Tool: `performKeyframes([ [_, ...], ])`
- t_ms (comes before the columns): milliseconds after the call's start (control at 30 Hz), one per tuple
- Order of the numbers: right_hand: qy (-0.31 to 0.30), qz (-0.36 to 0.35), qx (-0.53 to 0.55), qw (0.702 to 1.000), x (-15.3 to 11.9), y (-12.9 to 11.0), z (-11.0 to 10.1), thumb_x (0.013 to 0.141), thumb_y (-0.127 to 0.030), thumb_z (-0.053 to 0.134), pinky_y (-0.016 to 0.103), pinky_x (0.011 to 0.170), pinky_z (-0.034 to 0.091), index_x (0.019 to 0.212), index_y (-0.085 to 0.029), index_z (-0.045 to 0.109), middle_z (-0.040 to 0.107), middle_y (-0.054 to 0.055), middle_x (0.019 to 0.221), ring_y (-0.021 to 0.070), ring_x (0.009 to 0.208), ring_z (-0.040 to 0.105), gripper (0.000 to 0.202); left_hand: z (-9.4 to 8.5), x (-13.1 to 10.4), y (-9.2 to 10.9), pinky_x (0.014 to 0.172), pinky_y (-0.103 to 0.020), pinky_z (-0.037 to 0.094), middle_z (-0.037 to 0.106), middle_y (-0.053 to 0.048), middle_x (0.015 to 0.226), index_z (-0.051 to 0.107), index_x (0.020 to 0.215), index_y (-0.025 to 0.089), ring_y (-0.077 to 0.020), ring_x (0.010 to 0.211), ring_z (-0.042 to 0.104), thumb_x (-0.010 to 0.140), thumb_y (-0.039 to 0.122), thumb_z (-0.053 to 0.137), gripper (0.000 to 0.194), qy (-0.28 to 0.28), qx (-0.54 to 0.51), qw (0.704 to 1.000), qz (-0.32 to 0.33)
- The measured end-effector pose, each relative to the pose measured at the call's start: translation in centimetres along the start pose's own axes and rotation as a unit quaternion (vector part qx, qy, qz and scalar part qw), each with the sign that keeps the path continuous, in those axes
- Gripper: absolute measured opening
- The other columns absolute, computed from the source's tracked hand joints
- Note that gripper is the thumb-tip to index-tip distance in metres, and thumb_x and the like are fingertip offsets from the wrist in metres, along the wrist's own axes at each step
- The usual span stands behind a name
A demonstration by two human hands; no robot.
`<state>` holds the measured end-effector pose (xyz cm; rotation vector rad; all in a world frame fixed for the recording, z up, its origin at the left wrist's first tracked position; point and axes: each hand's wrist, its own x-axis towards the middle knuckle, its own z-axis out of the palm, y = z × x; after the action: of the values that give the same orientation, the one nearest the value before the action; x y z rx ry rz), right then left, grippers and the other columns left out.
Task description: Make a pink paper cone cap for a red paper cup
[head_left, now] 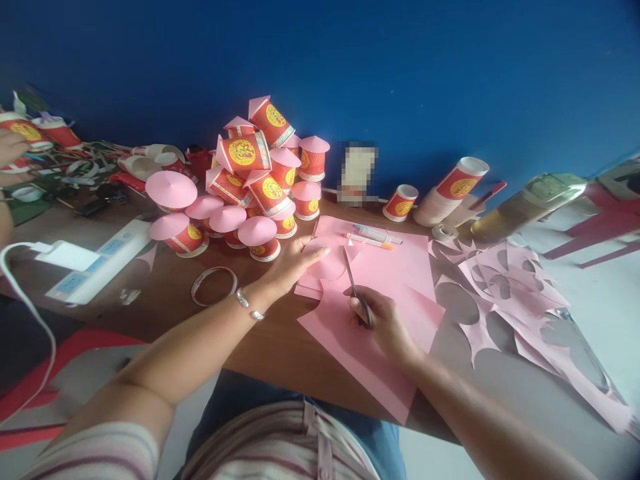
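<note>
Between the thumb and fingers of my left hand [297, 261] is a round piece of pink paper [323, 263], held by its left edge. My right hand [377, 320] is closed around the handles of a pair of scissors [353, 273]. The blades reach up to the right edge of the round paper, beside a small pointed pink scrap. Beneath both hands lie pink paper sheets [370, 360]. Two markers [377, 235] rest on the sheets just beyond the scissors.
Red paper cups with pink cone tops [257, 230] are piled at the back left. Pink offcuts [520, 287] cover the right side, near stacked cups [453, 190] and a bottle [527, 203]. A power strip [117, 253] and a tape roll [214, 287] lie left. Another person's hand [11, 147] shows far left.
</note>
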<state>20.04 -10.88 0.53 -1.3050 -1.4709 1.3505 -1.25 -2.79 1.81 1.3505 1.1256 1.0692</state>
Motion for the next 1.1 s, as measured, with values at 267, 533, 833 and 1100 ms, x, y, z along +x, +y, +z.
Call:
performKeyframes([
  [267,-0.005,-0.009,-0.002,1.000,-0.1,-0.1,0.1,0.091,-0.069,0.060,0.029,0.057,0.051,0.092,-0.019,0.069,0.062,0.000,0.062,0.0159,0.058,0.060,0.051,0.2,-0.1,0.3,0.069,-0.028,0.041,0.064,-0.002,0.080,0.070,0.080,0.016,-0.0166,0.078,0.053,0.082,0.051,0.074,0.035,0.020,0.006,1.000,-0.001],
  [533,-0.008,-0.007,-0.009,1.000,-0.2,-0.1,0.0,0.090,-0.071,0.061,0.030,0.056,0.051,0.091,-0.019,0.070,0.061,0.000,0.061,0.0158,0.057,0.058,0.052,-0.1,0.2,-0.5,0.067,-0.028,0.037,0.056,0.001,0.069,0.071,0.078,0.018,-0.0154,0.072,0.048,0.084,0.055,0.071,0.037,0.038,0.024,0.999,0.000],
  [833,0.001,0.021,0.019,1.000,0.0,0.4,0.2,0.085,-0.072,0.066,0.028,0.053,0.041,0.097,-0.017,0.071,0.057,-0.001,0.061,0.0134,0.056,0.049,0.057,-0.5,0.6,-1.0,0.068,-0.027,0.035,0.058,0.002,0.069,0.075,0.078,0.018,-0.0137,0.072,0.047,0.080,0.053,0.077,0.035,0.028,0.019,0.999,-0.004],
  [1100,-0.009,0.012,0.018,1.000,-0.1,0.7,0.1,0.088,-0.070,0.064,0.028,0.054,0.043,0.099,-0.018,0.071,0.057,-0.001,0.061,0.0133,0.056,0.050,0.054,-0.5,0.7,-0.8,0.072,-0.030,0.042,0.072,-0.004,0.080,0.081,0.087,0.018,-0.0191,0.079,0.058,0.073,0.055,0.082,0.039,0.030,0.008,0.999,-0.020],
])
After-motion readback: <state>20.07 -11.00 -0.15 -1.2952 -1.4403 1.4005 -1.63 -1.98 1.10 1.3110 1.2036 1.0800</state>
